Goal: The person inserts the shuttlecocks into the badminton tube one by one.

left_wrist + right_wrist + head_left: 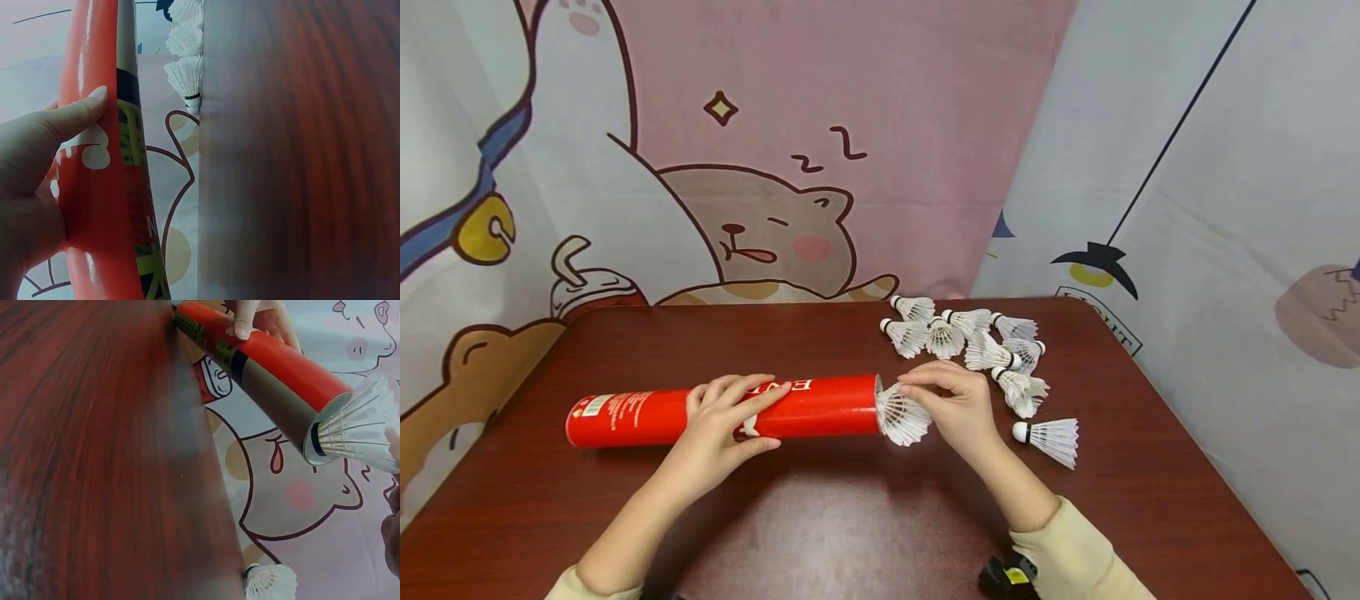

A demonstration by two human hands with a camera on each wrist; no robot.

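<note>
A long red shuttlecock tube [831,408] lies sideways in front of me, its open end facing right. My left hand [721,421] grips the tube around its middle, and in the left wrist view the thumb lies along the red side. At the open end, my right hand [957,410] pinches the feather skirt of a white shuttlecock [904,418] between thumb and fingers. In the right wrist view the cork end of this shuttlecock [359,428] sits inside the tube's mouth, with its feathers sticking out.
A loose group of several white shuttlecocks [944,337] lies toward the back right of the brown table [820,517]. One single shuttlecock [1051,440] lies right of my right hand. A printed curtain [925,125] hangs behind the table.
</note>
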